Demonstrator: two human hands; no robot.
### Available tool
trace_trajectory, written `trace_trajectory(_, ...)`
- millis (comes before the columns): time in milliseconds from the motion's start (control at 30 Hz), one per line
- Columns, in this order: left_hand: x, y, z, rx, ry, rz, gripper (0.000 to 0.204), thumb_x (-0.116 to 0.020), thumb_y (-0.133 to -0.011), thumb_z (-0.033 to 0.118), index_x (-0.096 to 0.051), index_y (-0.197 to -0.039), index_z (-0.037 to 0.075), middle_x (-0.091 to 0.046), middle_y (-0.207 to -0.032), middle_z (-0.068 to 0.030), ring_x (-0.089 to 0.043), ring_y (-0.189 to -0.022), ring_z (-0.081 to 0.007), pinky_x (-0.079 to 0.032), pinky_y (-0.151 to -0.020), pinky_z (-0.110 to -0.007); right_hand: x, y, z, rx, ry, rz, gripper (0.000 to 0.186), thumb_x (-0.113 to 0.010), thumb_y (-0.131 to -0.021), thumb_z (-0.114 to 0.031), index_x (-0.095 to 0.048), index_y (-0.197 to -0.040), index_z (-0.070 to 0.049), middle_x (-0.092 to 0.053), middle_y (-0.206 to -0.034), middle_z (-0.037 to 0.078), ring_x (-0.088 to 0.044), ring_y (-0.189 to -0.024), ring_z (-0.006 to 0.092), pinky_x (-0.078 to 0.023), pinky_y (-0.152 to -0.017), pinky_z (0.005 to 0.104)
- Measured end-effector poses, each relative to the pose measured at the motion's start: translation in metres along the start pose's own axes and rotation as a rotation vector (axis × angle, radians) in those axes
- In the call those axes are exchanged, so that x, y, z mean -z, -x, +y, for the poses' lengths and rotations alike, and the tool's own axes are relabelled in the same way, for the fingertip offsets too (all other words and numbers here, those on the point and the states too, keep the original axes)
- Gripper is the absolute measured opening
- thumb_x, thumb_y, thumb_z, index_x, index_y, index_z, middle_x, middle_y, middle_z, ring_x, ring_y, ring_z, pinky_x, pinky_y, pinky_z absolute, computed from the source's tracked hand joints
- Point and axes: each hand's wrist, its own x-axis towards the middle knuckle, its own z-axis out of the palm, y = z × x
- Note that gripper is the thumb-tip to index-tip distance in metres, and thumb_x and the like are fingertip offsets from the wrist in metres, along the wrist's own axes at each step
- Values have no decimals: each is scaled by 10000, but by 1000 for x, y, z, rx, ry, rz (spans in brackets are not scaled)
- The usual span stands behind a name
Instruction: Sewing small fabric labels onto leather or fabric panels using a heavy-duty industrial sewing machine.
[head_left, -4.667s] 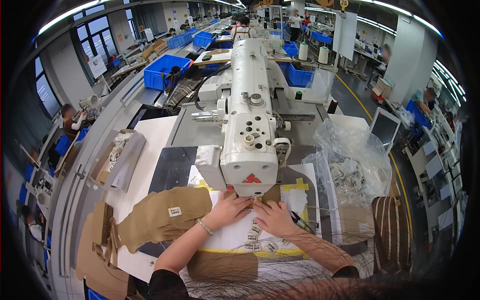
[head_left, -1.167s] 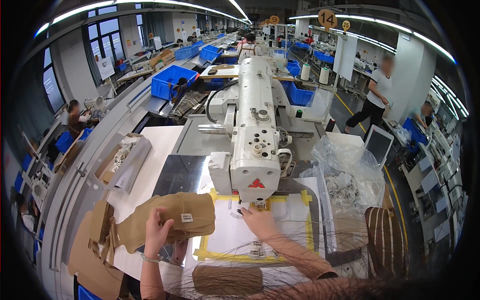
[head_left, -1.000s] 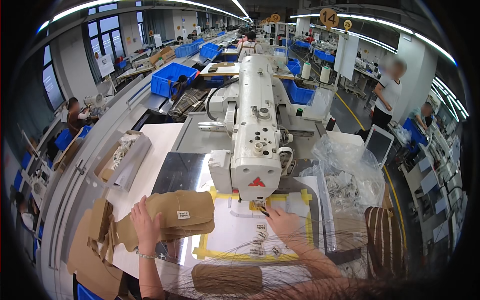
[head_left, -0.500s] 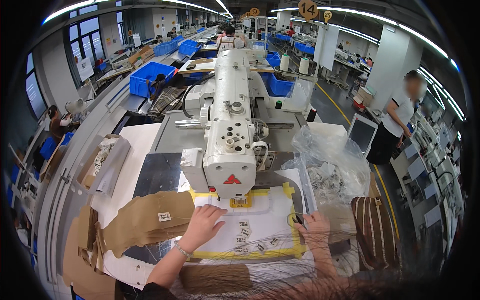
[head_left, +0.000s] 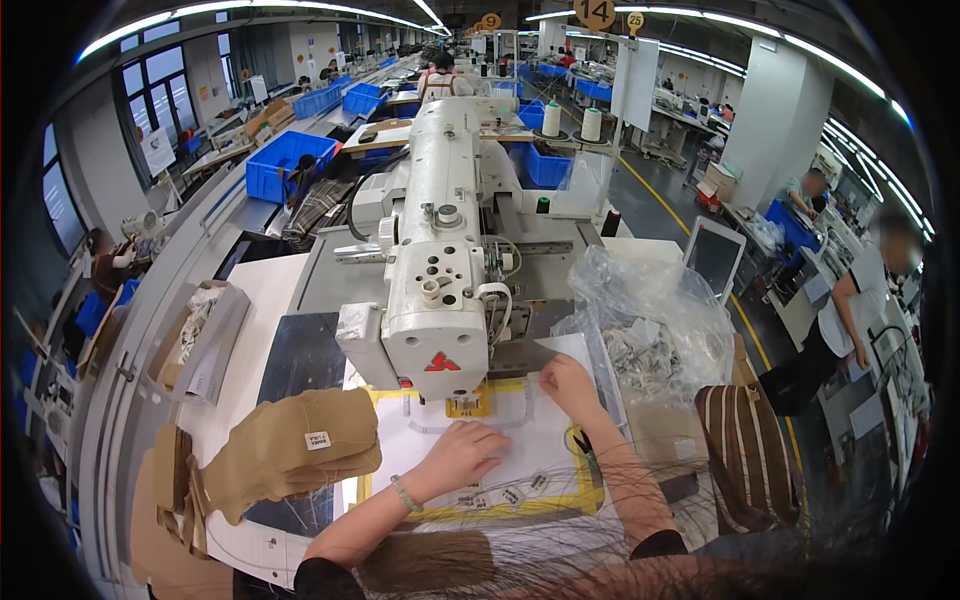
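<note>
Head: left hand [head_left: 460,462] is held loosely spread beside small white rectangular labels [head_left: 540,482]; right hand [head_left: 571,388], apart, is curled, contents unclear.

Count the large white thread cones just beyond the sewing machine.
2: a left cone and a right cone, side by side, beyond the sewing machine and to its right. Its body may hide others.
</note>
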Motion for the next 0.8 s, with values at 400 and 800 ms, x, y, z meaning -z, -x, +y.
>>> trace_trajectory(400,3,10,3,65,56,-16,284,-702,-789,131,-631,-1063,109,-632,-1041,-32,-570,-960,-250,-422,-844,-366,0,-18,13,-18,-82,-122,126,-711,-694,-48,-659,-808,-64,-584,-917,121,-590,-872,321,-480,-759,407)
trace_trajectory(800,12,30,-3,100,-8,-71,389,-698,-804,177,-596,-1169,90,-593,-1184,-96,-559,-1075,-286,-422,-921,-383,36,-33,22,-105,-305,-405,152,-714,-712,-65,-656,-845,-20,-643,-712,70,-623,-677,193,-488,-645,300)
